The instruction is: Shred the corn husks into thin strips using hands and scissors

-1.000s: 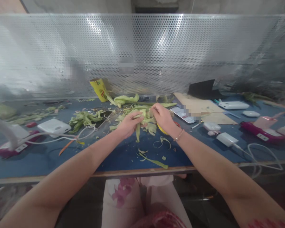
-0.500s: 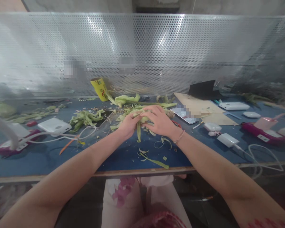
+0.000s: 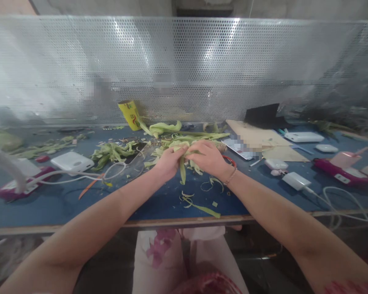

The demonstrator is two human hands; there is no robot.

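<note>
Both hands meet at the middle of the blue table (image 3: 159, 204), over a pile of pale green leaves. My left hand (image 3: 171, 161) is closed on a green leaf (image 3: 182, 169), a strip of which hangs down between the hands. From the right, my right hand (image 3: 209, 156) pinches the same leaf, its fingers bent over the top. Part of the leaf is hidden by the fingers. Behind the hands lie long green stalks and a curled leaf (image 3: 164, 128). Thin green scraps (image 3: 206, 210) lie near the table's front edge.
A yellow tube (image 3: 130, 115) leans at the back. Leaves (image 3: 112, 153), a dark phone, a white power bank (image 3: 72, 162) and cables lie left. Toward the right are a phone (image 3: 237, 148), cardboard (image 3: 260, 136), a white charger (image 3: 296, 181) and a purple power strip (image 3: 343, 171). Perforated metal stands behind.
The fingers of my right hand have drawn in and lowered a little, and more of the leaf shows between the hands. The view has shifted slightly.
</note>
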